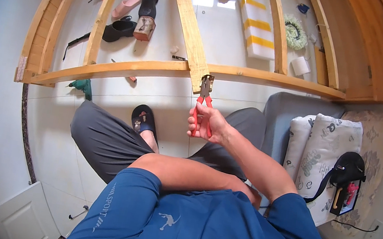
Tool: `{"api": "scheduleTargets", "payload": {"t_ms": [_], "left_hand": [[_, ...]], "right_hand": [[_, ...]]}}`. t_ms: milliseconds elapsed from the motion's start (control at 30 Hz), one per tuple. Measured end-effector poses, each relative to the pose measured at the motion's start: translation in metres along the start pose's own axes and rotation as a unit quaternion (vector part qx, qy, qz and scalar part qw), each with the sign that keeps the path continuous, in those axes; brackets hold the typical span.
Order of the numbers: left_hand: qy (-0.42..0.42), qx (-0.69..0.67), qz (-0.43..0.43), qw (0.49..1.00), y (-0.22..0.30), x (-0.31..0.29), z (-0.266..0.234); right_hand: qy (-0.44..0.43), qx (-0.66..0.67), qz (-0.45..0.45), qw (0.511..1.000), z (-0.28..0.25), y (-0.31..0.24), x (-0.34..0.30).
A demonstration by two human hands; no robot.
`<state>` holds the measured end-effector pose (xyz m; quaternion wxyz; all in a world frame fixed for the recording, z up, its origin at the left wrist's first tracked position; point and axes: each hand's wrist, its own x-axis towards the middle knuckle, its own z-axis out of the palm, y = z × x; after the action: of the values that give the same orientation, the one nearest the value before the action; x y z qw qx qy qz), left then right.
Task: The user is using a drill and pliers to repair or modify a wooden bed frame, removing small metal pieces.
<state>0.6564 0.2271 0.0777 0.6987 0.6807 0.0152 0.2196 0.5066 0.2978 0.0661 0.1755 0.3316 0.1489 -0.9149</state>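
My right hand (211,125) is closed round the red handles of a pair of pliers (197,114). Its metal jaws are at a small dark metal piece (210,78) on the end of a wooden slat (190,28). That slat lies across the long front rail (144,66) of a wooden frame. My left forearm crosses in front of my body, with my left hand (251,194) tucked beneath my right forearm near the elbow. The fingers of the left hand are mostly hidden.
A green power tool (82,87) lies on the floor at left, below the rail. Beyond it are shoes (119,30), a small box (144,28) and a white foam block with yellow bands (258,25). To my right, a grey seat (281,114) holds folded bedding (327,142) and a black bag (349,168).
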Motion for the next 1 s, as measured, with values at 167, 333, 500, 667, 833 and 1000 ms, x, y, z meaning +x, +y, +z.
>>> {"api": "scheduleTargets", "payload": {"t_ms": [167,333,500,667,833,1000], "left_hand": [[-0.051,-0.017,0.06,0.997,0.006,-0.009,0.013],[-0.011,-0.02,0.053,0.998,0.005,-0.035,0.021],[0.183,0.026,0.012,0.983,0.01,-0.09,0.045],[0.281,0.002,-0.3,0.912,0.202,-0.235,-0.045],[0.62,0.383,-0.352,0.587,0.183,-0.379,-0.171],[0.522,0.461,-0.509,0.506,0.092,-0.381,-0.236]], "right_hand": [[-0.068,0.103,-0.021,0.992,0.004,0.011,0.012],[-0.085,0.174,-0.072,0.978,0.014,0.024,0.022],[-0.111,0.193,-0.082,0.972,0.026,0.03,0.035],[-0.059,0.208,-0.158,0.964,0.035,0.036,0.036],[-0.059,0.234,-0.183,0.953,0.055,0.043,0.054],[-0.059,0.215,-0.182,0.958,0.047,0.047,0.056]]}}
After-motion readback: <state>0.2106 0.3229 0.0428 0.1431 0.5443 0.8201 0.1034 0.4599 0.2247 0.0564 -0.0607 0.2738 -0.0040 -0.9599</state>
